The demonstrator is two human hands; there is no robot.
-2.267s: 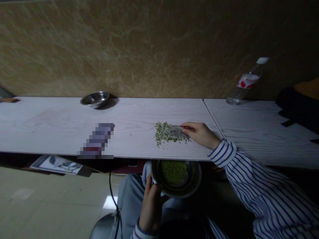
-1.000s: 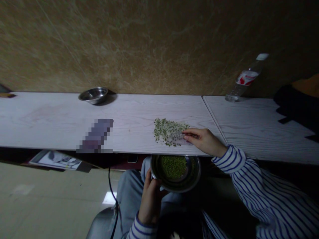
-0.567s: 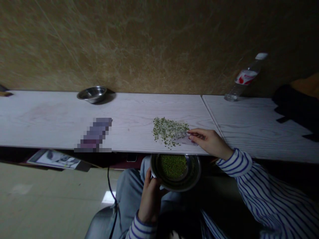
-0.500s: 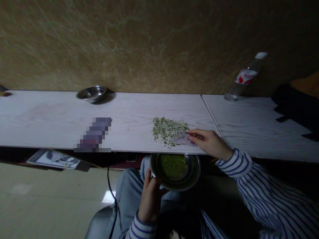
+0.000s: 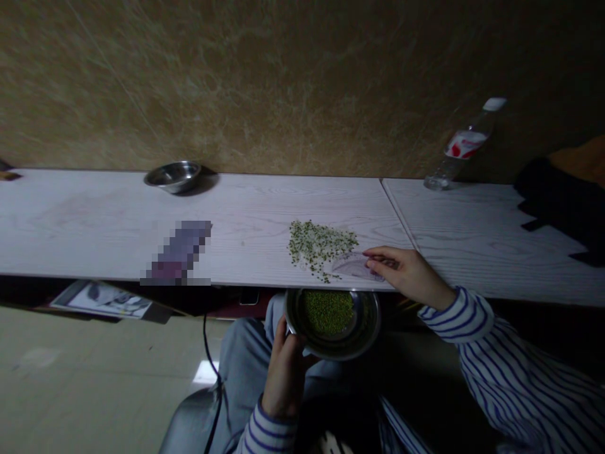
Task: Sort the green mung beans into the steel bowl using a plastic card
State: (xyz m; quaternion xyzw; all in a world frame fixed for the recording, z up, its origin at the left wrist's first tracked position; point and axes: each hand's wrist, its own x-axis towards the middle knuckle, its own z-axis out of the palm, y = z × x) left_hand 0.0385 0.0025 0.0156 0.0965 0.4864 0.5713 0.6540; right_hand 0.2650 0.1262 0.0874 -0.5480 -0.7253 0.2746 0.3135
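Note:
A patch of small green beans mixed with pale grains [image 5: 319, 241] lies on the white wooden table [image 5: 265, 208] near its front edge. My right hand [image 5: 407, 273] rests on the table just right of the patch, fingers pressed together on a thin pale card [image 5: 352, 265] lying flat. Below the table edge my left hand [image 5: 286, 374] grips the rim of a steel bowl [image 5: 366, 332] with green beans [image 5: 328, 311] in it, held over my lap.
A second, smaller steel bowl [image 5: 172, 175] stands at the back left by the wall. A plastic water bottle [image 5: 463, 145] leans at the back right. A pixelated flat object [image 5: 179, 253] lies left of the beans. Dark cloth [image 5: 562, 198] lies far right.
My right hand has drawn the card back from the bean patch toward the front right. The patch has spread looser. The bowl in my left hand has stayed under the edge.

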